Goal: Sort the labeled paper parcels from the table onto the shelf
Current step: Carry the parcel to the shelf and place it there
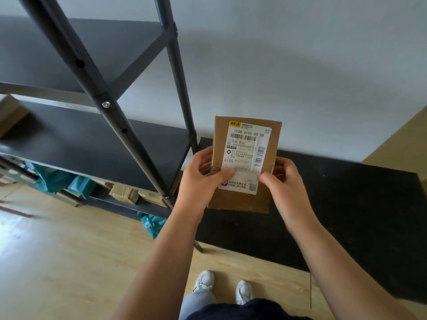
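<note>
Head view, my read. Left hand (200, 175) grips the left edge of the brown paper parcel (245, 165), thumb lying across its front at the lower part of the white shipping label (246, 155). Right hand (282, 175) grips the right edge, thumb pressed on the label's lower right corner. Both hands are closed around the parcel, which is held upright in the air with the label facing me; it reads "102B G155-00 28" and "G155".

Behind and below the parcel lies the black table (346, 204), dark top bare where I can see it, its far edge against the grey wall (300, 65).

Left of the hands stands the dark metal shelf (69, 139). Its near corner post (111, 107) runs diagonally between me and the boards, and a second post stands just beside the left hand, close to the parcel's left edge.

Shelf contents: on the middle board, far left, a brown cardboard box (10, 114), cut off by the frame and blurred. On the lowest board, teal plastic bags (57, 179) to the left and taped tan parcels (129, 192) to the right, partly hidden by the board above. Another teal bag (151, 225) sits at the shelf's near right foot, possibly on the floor; I cannot tell.

Wood floor (69, 250) underneath, white shoes (221, 287) at the near edge.
</note>
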The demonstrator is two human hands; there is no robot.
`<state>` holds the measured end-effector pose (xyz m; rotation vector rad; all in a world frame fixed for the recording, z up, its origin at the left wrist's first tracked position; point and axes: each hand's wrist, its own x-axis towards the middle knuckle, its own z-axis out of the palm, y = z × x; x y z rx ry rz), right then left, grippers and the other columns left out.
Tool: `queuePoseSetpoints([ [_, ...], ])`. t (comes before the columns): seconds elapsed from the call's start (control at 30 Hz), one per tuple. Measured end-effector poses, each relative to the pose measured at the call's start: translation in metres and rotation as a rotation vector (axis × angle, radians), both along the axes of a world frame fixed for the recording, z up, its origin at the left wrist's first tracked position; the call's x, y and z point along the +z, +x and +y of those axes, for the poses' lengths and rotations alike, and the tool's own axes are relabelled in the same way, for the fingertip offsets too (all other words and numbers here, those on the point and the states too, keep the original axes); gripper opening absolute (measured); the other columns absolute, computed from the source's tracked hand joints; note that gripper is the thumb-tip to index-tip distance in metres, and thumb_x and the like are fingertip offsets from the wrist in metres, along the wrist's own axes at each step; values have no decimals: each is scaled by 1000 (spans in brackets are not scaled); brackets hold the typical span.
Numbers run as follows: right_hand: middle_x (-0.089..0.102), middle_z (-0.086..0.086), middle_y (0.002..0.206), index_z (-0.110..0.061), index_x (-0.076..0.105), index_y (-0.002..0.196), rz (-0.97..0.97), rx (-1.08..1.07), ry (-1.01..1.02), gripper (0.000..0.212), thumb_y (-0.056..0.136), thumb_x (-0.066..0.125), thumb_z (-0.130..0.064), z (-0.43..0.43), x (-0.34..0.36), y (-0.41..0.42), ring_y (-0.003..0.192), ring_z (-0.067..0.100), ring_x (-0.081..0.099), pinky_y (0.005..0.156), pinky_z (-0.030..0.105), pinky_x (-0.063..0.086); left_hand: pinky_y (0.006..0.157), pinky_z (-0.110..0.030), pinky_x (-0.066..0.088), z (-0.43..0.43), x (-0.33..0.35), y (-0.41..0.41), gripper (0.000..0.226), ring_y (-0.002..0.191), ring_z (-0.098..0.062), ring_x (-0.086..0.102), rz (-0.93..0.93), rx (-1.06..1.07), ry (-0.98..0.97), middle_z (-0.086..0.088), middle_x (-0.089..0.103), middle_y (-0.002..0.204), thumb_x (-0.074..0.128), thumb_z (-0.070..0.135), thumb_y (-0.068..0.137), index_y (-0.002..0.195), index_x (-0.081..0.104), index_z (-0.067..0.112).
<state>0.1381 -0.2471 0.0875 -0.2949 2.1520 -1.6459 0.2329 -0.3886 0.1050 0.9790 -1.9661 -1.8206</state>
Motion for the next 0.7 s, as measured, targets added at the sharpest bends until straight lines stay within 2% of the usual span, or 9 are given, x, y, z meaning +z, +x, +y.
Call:
queuePoseSetpoints([
  [0.17,61,-6,118,-29,51,120,29,85,27,37,87,69,-31,-7,-1,20,101,4,60,70,19,46,89,-40,59,1,-7,32,54,110,-14,68,20,94,42,9,70,117,81,22,79,124,54,34],
  [0.47,63,-6,112,-28,52,115,71,169,-1,33,87,70,-31,-43,21,87,98,5,62,67,19,46,83,-35,62,-30,4,109,57,101,-12,72,84,167,99,9,73,110,81,26,78,129,57,30],
  [0.7,65,-7,107,-25,53,115,15,237,-27,28,90,66,-24,-115,21,200,93,6,65,62,16,48,89,-42,60,-90,0,233,53,100,-13,74,76,277,141,8,76,108,86,28,73,120,63,35],
])
